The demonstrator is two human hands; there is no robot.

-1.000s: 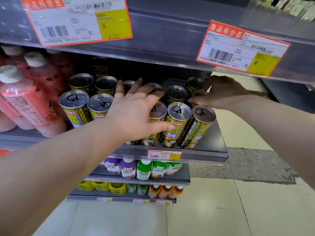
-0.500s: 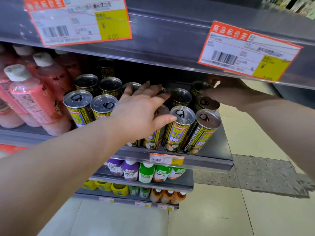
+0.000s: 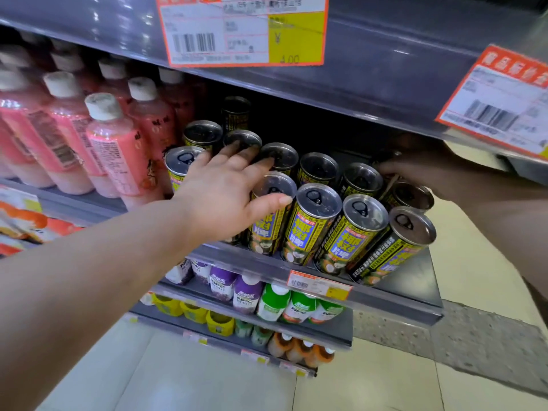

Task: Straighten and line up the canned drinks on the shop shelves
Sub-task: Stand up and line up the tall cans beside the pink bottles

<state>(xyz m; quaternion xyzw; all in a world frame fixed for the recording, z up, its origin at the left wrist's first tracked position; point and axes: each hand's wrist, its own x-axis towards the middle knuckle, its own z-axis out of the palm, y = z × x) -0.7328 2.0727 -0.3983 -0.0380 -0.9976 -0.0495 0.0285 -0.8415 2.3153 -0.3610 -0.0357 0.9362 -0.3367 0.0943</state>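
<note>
Showing one shop shelf (image 3: 412,280) from above and in front, under an upper shelf (image 3: 385,69) that carries an orange-bordered price tag (image 3: 246,31).

At the left end of the shelf stand pink bottles (image 3: 118,149) with white caps, several rows deep. Just right of them the canned drinks (image 3: 314,221) (yellow-and-black labels, pull-tab lids) stand in rows, running from the front edge back into shadow and stopping short of the right end.

The left hand (image 3: 228,185) lies flat over the left part of the cans. Its fingers are straight and spread, their tips resting on lids in the second row, and the thumb presses against the rim of a front-row can. It clasps nothing.

The rightmost front can (image 3: 394,247) shows small print to the front, while its neighbours show a blue panel.

The right hand (image 3: 424,170) reaches in under the upper shelf at the right end. Its fingertips touch cans behind the front row. It is dark and blurred, so whether it clasps a can cannot be told.
</note>
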